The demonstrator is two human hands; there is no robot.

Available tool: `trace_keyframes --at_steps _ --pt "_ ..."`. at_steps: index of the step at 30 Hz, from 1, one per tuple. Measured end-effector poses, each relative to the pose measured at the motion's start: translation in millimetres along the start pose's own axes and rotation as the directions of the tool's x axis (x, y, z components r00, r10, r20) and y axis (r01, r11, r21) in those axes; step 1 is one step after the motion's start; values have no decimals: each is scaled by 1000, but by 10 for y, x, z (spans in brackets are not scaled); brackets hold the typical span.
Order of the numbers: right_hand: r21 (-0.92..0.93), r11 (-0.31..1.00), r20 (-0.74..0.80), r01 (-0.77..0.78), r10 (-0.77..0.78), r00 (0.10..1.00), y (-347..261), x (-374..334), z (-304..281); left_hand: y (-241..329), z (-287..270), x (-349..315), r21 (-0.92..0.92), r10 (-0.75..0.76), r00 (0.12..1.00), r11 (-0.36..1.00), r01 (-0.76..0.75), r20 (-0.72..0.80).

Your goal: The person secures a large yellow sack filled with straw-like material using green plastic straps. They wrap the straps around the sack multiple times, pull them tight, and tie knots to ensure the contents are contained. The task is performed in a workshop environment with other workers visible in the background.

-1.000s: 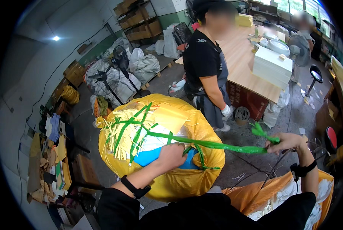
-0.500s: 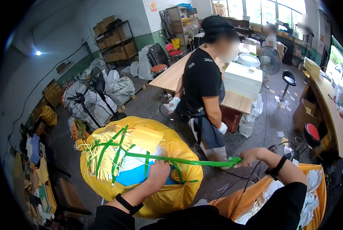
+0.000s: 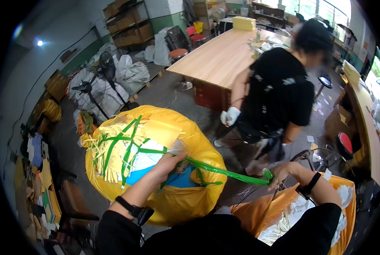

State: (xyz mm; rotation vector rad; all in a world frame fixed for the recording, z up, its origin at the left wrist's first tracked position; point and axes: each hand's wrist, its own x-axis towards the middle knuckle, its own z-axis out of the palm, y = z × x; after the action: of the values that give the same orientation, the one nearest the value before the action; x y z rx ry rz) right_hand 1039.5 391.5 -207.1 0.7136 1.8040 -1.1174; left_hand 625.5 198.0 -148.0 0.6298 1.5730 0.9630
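A big, stuffed yellow sack (image 3: 198,127) stands in front of me, its mouth laced across with green plastic strap. Yellow paper strips (image 3: 113,163), a tan sheet (image 3: 162,127) and white and blue material show beneath the lacing. My left hand (image 3: 169,165) is closed on the strap over the sack's mouth. From there the green strap (image 3: 230,173) runs slack-free to the right. My right hand (image 3: 282,173), out beyond the sack, grips its bunched far end.
An open orange sack (image 3: 251,212) of white scraps is at my lower right. A person in black (image 3: 279,93) with a white glove stands just beyond the strap. Behind are a wooden table (image 3: 215,59), standing fans (image 3: 107,66) and white sacks (image 3: 132,72). A cluttered bench (image 3: 49,191) lies left.
My left hand has moved up and slightly right along the sack's mouth onto the strap. The right hand keeps its hold. The person in black has moved right and turned away.
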Motion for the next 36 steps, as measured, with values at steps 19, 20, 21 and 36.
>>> trace_keyframes --at_steps 19,20,21,36 --pt "-119 782 -607 611 -545 579 -511 -959 -783 -109 -175 72 431 -86 991 902 33 104" --pt "-102 770 -588 630 -557 586 -642 -1051 -774 -50 -189 36 623 -67 994 782 -5 92" --pt "-167 778 -559 605 -580 592 -761 -1140 -781 16 -192 -2 784 -42 995 620 -41 86" --pt "-504 399 -26 766 -894 448 -1944 -1664 -821 180 -192 -77 937 242 928 -278 -213 283"
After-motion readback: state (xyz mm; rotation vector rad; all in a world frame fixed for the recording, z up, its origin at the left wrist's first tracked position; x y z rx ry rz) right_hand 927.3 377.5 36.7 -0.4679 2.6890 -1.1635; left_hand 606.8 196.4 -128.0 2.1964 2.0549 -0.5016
